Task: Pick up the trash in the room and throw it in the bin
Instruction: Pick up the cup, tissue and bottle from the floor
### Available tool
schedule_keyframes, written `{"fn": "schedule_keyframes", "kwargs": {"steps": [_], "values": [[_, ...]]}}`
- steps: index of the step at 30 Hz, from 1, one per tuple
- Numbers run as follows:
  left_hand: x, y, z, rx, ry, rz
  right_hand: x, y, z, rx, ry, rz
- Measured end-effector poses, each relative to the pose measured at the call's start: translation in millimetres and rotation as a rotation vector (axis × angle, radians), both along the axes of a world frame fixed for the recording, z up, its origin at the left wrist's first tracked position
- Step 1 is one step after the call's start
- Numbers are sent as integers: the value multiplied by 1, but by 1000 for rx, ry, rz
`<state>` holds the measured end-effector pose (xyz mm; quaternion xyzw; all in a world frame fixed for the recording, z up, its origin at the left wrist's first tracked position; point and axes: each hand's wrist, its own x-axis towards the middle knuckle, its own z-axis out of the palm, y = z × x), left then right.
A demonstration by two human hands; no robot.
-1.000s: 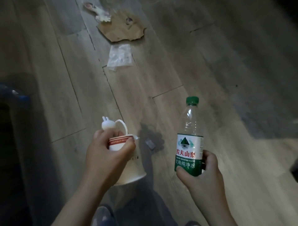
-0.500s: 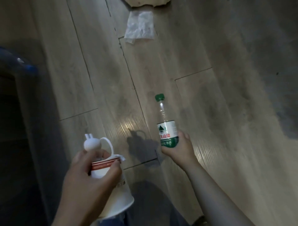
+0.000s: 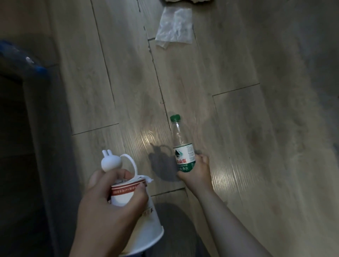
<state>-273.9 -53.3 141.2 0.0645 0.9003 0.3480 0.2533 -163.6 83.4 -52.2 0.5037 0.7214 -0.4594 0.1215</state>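
Note:
My left hand (image 3: 110, 205) grips stacked white paper cups (image 3: 143, 225) with a red band, along with a small white rabbit-shaped item (image 3: 110, 162) on a loop. My right hand (image 3: 197, 171) is stretched out low over the wooden floor (image 3: 238, 128), closed round the base of a clear plastic bottle (image 3: 180, 146) with a green cap and green label. A crumpled clear plastic wrapper (image 3: 174, 27) lies on the floor farther ahead. A torn piece of brown cardboard (image 3: 185, 1) shows only at the top edge.
A dark piece of furniture or wall (image 3: 18, 146) fills the left side. Something blue and shiny (image 3: 23, 58) sits on its top corner. No bin is in view.
The view has shifted forward and down, so the wrapper and cardboard slid toward the top edge. My right hand has reached out farther from me with the bottle.

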Motion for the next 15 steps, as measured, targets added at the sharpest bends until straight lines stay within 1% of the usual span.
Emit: {"fn": "schedule_keyframes", "kwargs": {"steps": [3, 6, 9, 12, 15], "values": [[4, -2, -9, -11, -14, -13, 6, 6, 4, -45, 29, -16], [3, -4, -25, -68, -29, -76, 24, 22, 9, -51, 31, -159], [2, 2, -56, -119, -11, -255, 53, 41, 12, -9, 24, -242], [14, 32, -100, -106, -28, -440, 78, 55, 21, 34, 18, -246], [34, 62, -143, -73, -43, -547, 94, 60, 26, 63, 37, -233]]}}
